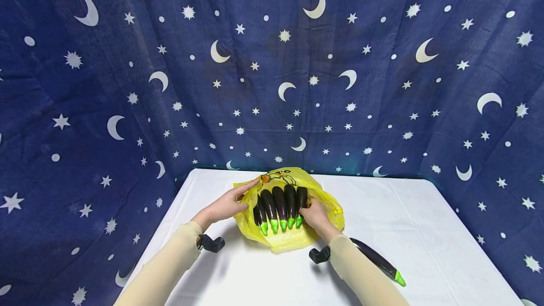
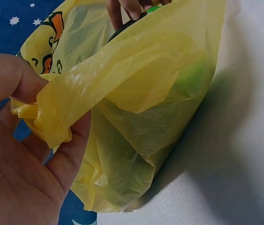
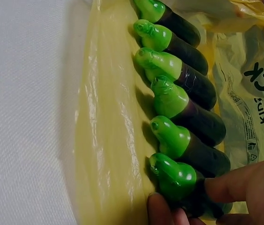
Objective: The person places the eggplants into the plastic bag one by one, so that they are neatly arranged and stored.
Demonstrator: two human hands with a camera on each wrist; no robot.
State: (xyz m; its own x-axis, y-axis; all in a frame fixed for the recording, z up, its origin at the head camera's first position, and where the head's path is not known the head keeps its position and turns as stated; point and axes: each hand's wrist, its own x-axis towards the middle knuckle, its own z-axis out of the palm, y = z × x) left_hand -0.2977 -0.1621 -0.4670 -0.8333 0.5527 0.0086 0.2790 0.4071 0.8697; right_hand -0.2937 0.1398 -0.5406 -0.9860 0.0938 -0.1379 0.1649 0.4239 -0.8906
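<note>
A yellow plastic bag (image 1: 282, 244) lies with its mouth spread toward me. Inside it several dark purple eggplants (image 1: 279, 204) lie side by side, their green stem ends facing me. My left hand (image 1: 225, 206) pinches the bag's left edge between thumb and fingers; in the left wrist view the crumpled yellow film (image 2: 52, 112) shows between them. My right hand (image 1: 315, 212) reaches into the bag's mouth. Its thumb and fingers grip the rightmost eggplant (image 3: 176, 180) just behind the green end, as the right wrist view shows.
Another eggplant (image 1: 378, 259) lies on the white tablecloth (image 1: 382, 216), partly covered by my right forearm. Printed lettering and a cartoon (image 1: 280, 177) mark the bag's back side. Behind the table hangs a dark blue cloth (image 1: 272, 70) with moons and stars.
</note>
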